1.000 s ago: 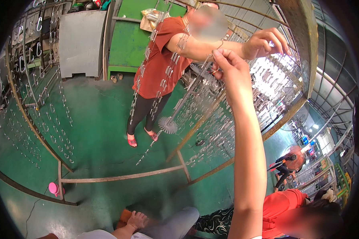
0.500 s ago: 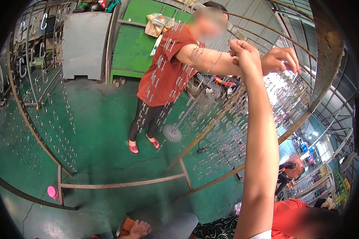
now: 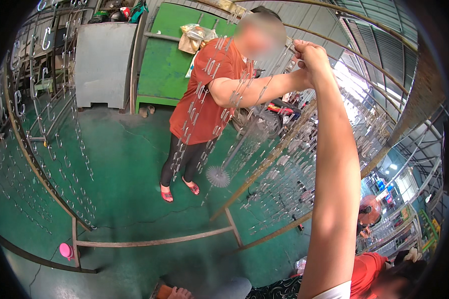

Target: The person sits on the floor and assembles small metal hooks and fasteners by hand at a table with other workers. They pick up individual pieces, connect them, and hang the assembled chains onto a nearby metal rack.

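Note:
My right arm rises from the lower right, and my right hand (image 3: 311,56) is raised with thumb and fingers pinched together. Whatever lies between the fingertips is too small to make out. Close beside them, a strand of thin metal hooks (image 3: 266,88) hangs down in front of a co-worker's outstretched arm (image 3: 254,90). This co-worker, in a red-brown shirt (image 3: 200,112), stands facing me; the hand at the end of that arm is hidden behind my wrist. More strands of linked hooks (image 3: 192,117) dangle before the shirt. My left hand is not in view.
Curved metal rack bars (image 3: 42,172) and a low crossbar (image 3: 154,240) surround me. Dense rows of hooks (image 3: 284,174) hang at right, others at left. A green cabinet (image 3: 159,60) stands behind. Another person's hand (image 3: 179,293) and a seated person in red (image 3: 368,269) are below.
My right hand has moved slightly up, still pinched. The co-worker's hand, visible beyond my wrist before, is now hidden behind it. The whole view has shifted a little.

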Available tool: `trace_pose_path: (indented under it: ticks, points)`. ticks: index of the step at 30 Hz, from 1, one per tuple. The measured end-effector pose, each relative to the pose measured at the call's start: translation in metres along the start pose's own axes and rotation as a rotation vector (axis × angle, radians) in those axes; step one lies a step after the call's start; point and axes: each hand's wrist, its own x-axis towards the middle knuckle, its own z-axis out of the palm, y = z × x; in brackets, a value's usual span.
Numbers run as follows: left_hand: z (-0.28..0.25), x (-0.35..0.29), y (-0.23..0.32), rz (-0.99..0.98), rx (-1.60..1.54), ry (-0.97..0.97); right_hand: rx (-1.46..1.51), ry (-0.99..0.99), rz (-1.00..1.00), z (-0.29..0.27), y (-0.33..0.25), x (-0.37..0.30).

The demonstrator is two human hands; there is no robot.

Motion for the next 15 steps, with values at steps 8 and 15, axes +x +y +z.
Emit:
trace_pose_path:
  ticks: [8, 15]
  points:
    - [-0.002, 0.003, -0.002, 0.007, 0.001, 0.012, 0.105, -0.086, -0.057, 0.004, -0.006, 0.008]
    - [-0.002, 0.002, -0.003, 0.02, 0.004, 0.026, 0.092, -0.115, -0.111, 0.009, -0.002, 0.021]
